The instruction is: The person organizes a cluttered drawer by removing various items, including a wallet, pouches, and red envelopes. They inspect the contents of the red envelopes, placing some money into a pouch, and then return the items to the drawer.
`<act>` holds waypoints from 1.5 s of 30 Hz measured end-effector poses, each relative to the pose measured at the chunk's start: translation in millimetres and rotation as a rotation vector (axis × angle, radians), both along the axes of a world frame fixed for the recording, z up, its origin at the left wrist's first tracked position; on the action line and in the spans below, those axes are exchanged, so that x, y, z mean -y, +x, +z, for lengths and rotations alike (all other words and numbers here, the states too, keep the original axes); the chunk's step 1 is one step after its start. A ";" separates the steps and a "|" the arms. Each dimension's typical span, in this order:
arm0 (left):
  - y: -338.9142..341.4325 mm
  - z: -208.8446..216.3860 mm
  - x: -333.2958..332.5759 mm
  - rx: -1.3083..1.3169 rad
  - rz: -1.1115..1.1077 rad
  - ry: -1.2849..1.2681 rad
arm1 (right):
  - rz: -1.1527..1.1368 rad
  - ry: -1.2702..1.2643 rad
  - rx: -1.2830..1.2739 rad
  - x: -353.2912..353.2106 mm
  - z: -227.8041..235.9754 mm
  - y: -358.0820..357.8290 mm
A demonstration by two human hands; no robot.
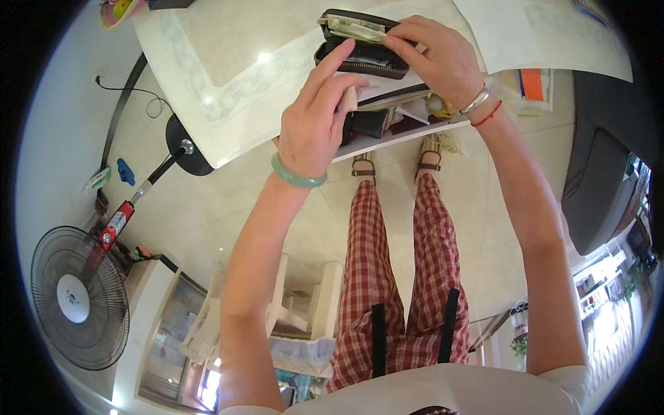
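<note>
A black zip wallet (377, 69) lies unzipped and spread at the near part of the white table. Folded banknotes (353, 29) show in its far half. My right hand (439, 62) is closed in a pinch at the right end of the notes, partly covering them. My left hand (311, 121) is held at the wallet's near left side, holding nothing that I can see. Its fingers are stretched and apart, with a fingertip over the wallet's left part; whether it touches cannot be told.
Below the tabletop (242, 104) an open drawer (387, 144) holds a black pouch (370, 123), papers and other small items. White sheets (498, 34) lie at the table's right. A standing fan (79, 297) is at left, a dark grey padded seat (602, 187) at right.
</note>
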State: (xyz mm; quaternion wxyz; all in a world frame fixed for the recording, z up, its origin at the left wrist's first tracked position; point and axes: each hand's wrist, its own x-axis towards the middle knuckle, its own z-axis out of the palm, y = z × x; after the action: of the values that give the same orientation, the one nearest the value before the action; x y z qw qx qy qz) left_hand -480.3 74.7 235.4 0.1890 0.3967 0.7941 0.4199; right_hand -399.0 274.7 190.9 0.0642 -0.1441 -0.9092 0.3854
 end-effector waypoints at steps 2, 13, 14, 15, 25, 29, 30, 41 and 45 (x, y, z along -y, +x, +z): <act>-7.3 -11.6 -3.9 -0.049 -0.020 -0.109 | 0.010 0.041 0.040 2.4 11.6 -1.6; -9.0 -13.4 4.2 -0.167 -0.128 -0.301 | -0.037 0.347 0.129 6.0 14.1 -23.1; -9.4 -13.0 6.0 -0.159 -0.134 -0.314 | -0.038 0.350 0.101 5.6 9.9 -20.0; -9.9 -12.4 6.9 -0.151 -0.139 -0.326 | -0.039 0.353 0.074 4.3 7.0 -16.3; -33.8 8.7 -22.1 0.156 0.121 -0.026 | 0.285 0.342 0.040 0.0 2.0 -18.3; -47.4 -6.2 -49.6 -0.273 -0.021 0.109 | 0.270 0.283 -0.011 -4.0 -3.2 -17.5; -44.5 -9.4 -52.6 -0.342 -0.048 0.071 | 0.258 0.255 -0.047 -3.6 -5.5 -17.0; -73.4 -25.3 -54.4 -0.116 -0.103 -0.236 | 0.110 0.114 0.157 -16.0 -0.3 -25.9; -84.5 -26.1 -65.7 -0.236 -0.286 -0.316 | 0.138 0.132 0.152 -16.1 -0.6 -22.0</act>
State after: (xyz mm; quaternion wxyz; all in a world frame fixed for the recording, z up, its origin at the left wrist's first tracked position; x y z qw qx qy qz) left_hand -564.7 140.4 209.2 0.2122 0.5170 0.8022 0.2099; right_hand -421.0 290.8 190.3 -0.0224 -0.1053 -0.9426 0.3160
